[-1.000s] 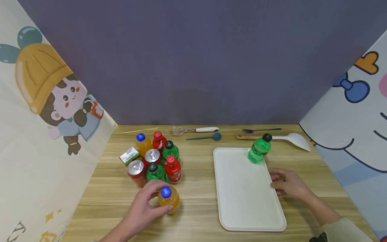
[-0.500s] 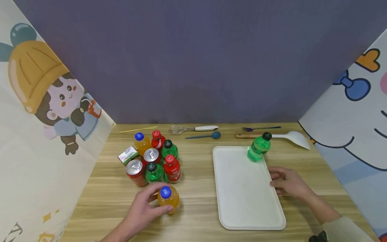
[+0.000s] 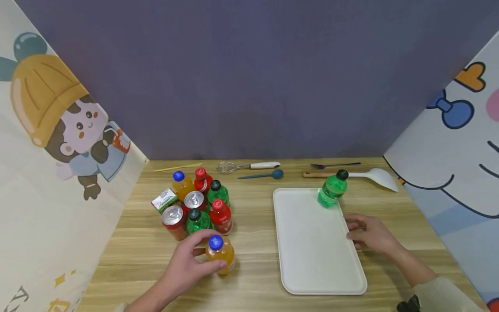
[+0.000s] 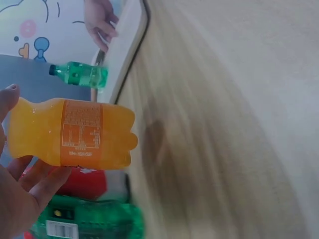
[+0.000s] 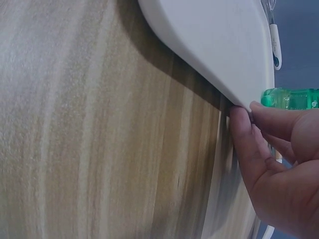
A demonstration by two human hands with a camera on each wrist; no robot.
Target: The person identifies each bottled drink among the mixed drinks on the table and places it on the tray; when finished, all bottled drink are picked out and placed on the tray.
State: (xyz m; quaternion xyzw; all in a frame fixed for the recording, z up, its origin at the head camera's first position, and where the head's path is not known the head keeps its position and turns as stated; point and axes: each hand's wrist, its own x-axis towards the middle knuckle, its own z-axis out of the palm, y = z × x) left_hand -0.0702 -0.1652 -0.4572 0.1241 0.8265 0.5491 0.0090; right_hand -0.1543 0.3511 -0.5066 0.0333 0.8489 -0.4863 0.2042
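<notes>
My left hand (image 3: 189,261) grips an orange soda bottle (image 3: 220,255) with a blue cap, thumb on one side and fingers on the other. In the left wrist view the bottle (image 4: 82,133) shows its orange label, and a shadow lies on the table beyond its base. At the right, my right hand (image 3: 370,234) holds the long edge of a white tray (image 3: 317,247). The right wrist view shows thumb and fingers pinching the tray rim (image 5: 199,64). A green soda bottle (image 3: 332,189) with a black cap stands at the tray's far right corner.
Left of the tray cluster more drinks: red cola bottles (image 3: 221,217), green bottles (image 3: 199,222), cans (image 3: 173,221), another orange bottle (image 3: 182,185) and a small carton (image 3: 164,199). Along the back lie a whisk (image 3: 249,166), blue spoon (image 3: 269,174), fork (image 3: 335,165) and white ladle (image 3: 378,177).
The left hand has shifted the orange soda bottle slightly to the right and upward in the head view. The right hand keeps its hold on the tray edge.
</notes>
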